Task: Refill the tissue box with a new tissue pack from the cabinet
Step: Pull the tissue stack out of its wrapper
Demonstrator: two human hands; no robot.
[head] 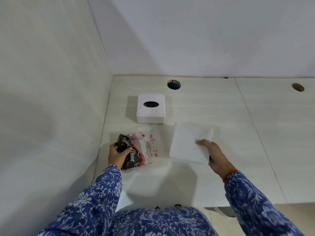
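Left hand (117, 155) gripped the emptied wrapper (136, 150); right hand (216, 155) pinched the tissue stack (189, 142), best kept square for the tissue box (150, 108).

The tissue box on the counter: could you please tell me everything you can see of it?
The tissue box is a white, squarish box with rounded corners, seemingly plastic. An oval slot in its top looks dark, with no tissue poking out. It sits upright and closed on the pale counter, near the left wall and just in front of a round cable hole. Neither hand touches it; the printed wrapper lies just in front.
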